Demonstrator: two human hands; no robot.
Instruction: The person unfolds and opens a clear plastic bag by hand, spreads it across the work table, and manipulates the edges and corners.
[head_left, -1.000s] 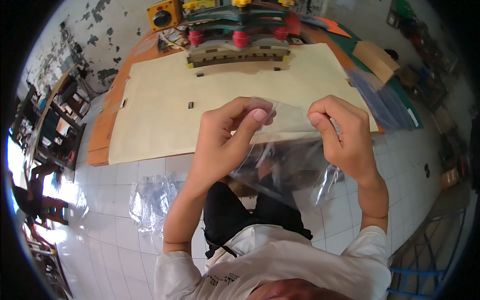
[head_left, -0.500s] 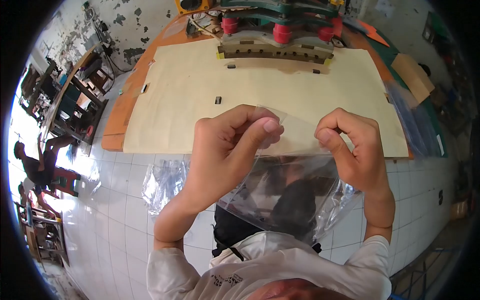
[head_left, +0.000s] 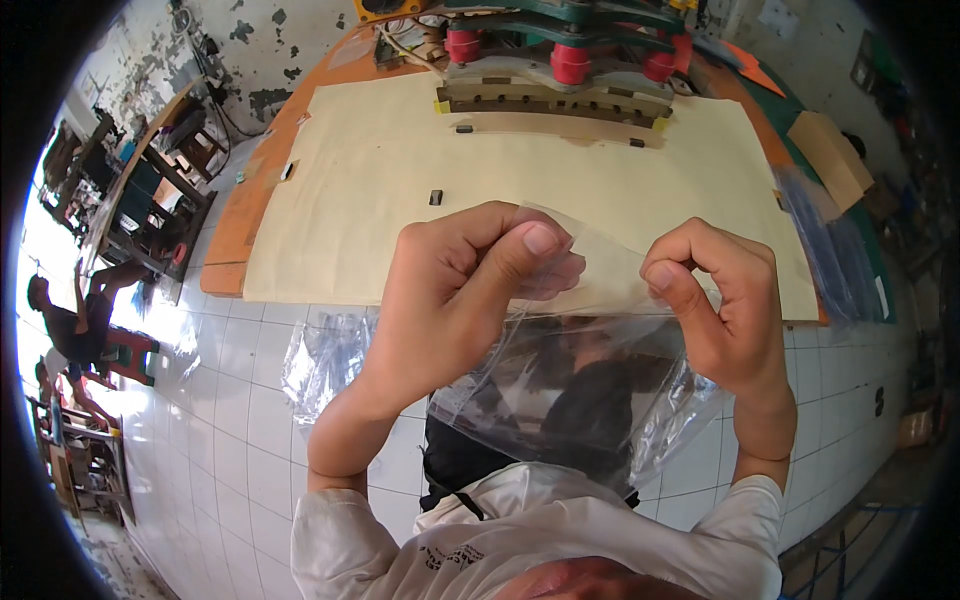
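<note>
A clear plastic sheet (head_left: 560,400) hangs in front of my lap, its upper edge near the table's front edge. My left hand (head_left: 470,270) is closed, pinching a piece of the clear plastic between thumb and fingers. A corner of that plastic sticks up above the fingertips. To its right, my right hand (head_left: 715,300) pinches the plastic's edge between thumb and curled forefinger. A thin strip of the plastic stretches from one hand to the other. I cannot tell whether the sheet is one layer or several.
A press-like machine (head_left: 560,75) with red cylinders stands at the table's back. Cream paper (head_left: 350,190) covers the wooden table (head_left: 225,255), with small dark blocks on it. Clear plastic sheets (head_left: 835,250) hang at the right. Another person (head_left: 70,315) sits far left.
My right hand has shifted slightly right, widening the gap between the hands. My left thumb has moved up a little, and more of the plastic shows between the hands.
</note>
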